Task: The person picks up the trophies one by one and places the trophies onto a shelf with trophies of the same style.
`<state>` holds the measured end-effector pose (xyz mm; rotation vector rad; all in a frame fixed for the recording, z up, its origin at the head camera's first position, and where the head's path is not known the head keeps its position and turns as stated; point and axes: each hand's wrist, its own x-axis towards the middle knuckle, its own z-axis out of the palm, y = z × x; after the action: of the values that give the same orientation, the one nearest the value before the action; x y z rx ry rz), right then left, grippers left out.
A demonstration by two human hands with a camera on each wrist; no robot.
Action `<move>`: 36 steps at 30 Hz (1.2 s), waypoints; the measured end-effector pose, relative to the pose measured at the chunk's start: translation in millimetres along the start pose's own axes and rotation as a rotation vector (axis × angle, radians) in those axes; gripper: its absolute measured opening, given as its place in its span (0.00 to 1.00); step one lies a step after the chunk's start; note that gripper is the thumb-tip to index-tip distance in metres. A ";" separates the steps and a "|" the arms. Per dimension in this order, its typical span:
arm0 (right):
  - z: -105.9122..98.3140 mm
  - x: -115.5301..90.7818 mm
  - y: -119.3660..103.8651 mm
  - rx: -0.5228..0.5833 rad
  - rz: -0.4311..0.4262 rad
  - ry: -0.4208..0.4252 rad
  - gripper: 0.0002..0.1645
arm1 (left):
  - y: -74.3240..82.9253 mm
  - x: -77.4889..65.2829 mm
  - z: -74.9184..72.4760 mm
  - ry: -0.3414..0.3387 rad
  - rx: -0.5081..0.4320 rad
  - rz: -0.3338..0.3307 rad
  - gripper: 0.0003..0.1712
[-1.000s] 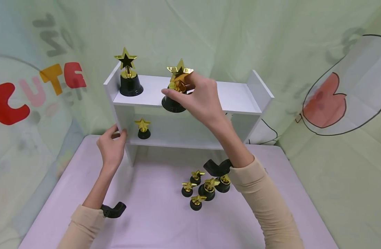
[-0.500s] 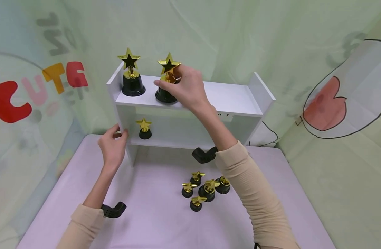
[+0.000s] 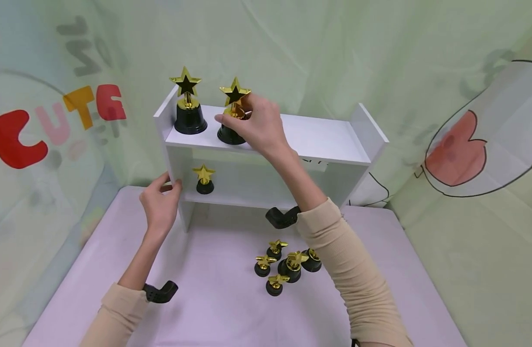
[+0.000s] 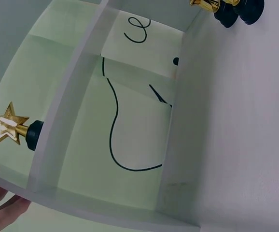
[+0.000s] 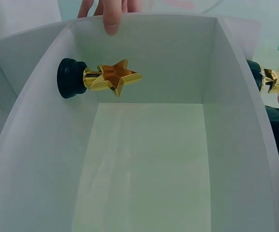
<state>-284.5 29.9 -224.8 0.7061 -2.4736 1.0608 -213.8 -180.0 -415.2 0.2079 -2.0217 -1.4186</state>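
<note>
On the top board of a white shelf (image 3: 318, 137), my right hand (image 3: 262, 123) holds a gold star trophy (image 3: 234, 94) by its stem, its black base on the board near the front edge. To its left stands another large star trophy (image 3: 189, 118). My left hand (image 3: 160, 200) grips the shelf's left side panel, thumb on the inner face and fingers outside. A small star trophy (image 3: 204, 180) stands upright on the lower board close to that panel; the right wrist view also shows this small trophy (image 5: 72, 78). In the left wrist view, left-hand fingers (image 4: 9, 212) touch the panel's edge.
Several more star trophies (image 3: 292, 267) of two sizes stand in a group on the lilac-covered table (image 3: 222, 299), in front of the shelf. Behind is a pale green curtain (image 3: 266, 48). The shelf's right side panel (image 3: 370, 130) rises above the top board.
My right hand has moved left and brought the trophy from the front edge onto the top board, straightening it upright. The left hand keeps its hold on the panel.
</note>
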 end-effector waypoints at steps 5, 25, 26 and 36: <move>2.3 -2.1 3.8 0.030 0.013 0.009 0.25 | 0.9 -0.3 0.6 -0.006 -0.002 0.005 0.18; -5.9 -34.0 11.5 0.081 0.000 0.115 0.35 | 1.4 1.8 -1.6 0.011 0.020 -0.020 0.18; -6.6 -36.2 12.4 0.086 -0.001 0.119 0.35 | 1.4 2.0 -1.7 0.010 0.020 -0.018 0.18; -14.7 -69.5 26.2 0.076 -0.145 0.246 0.29 | 0.7 0.1 -0.1 0.000 0.008 -0.011 0.18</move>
<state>-241.2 77.5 -264.8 0.7189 -2.1518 1.1184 -213.7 -179.8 -414.6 0.2222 -2.0297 -1.4173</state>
